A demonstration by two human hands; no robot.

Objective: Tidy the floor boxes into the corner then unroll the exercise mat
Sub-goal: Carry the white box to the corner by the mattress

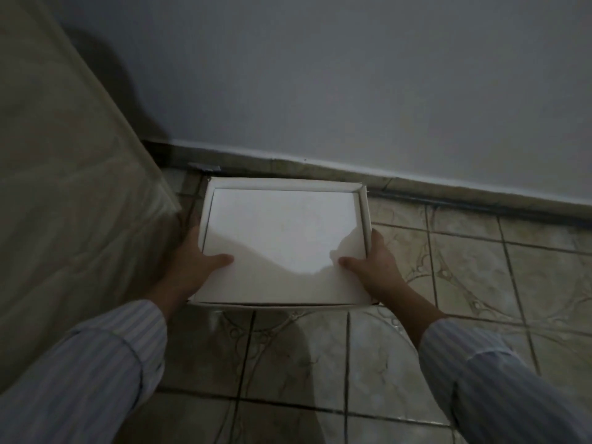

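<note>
Dim room, head view looking down into a corner.

Far left: a pale, plastic-wrapped mattress (64, 187) slants from the upper left down to the floor, its lower edge ending just beside the box. Its shadow falls on the wall behind.

Left sleeve (86, 373), blue-and-white striped, enters from the bottom left. Left hand (195, 261) grips the box's left side: thumb lies flat on the top face near the front-left corner, fingers wrapped down the side wall and out of sight. The hand sits in the narrow gap between the mattress and the box.

Centre: white cardboard box (282, 238), flat and rectangular, lid closed, with a raised rim showing along the left, back and right edges. It sits at floor level in the corner, its back edge close against the dark skirting (320, 169) at the foot of the grey wall (352, 75). Whether it rests fully on the floor cannot be told. A hand shadow crosses the front part of the lid.

Right hand (374, 261) clasps the box's right side the same way, thumb on top near the front-right corner, fingers down the side. Right sleeve (490, 379), same stripe, enters from the bottom right.

Right and front: patterned beige floor tiles (480, 267) with dark grout lines.
</note>
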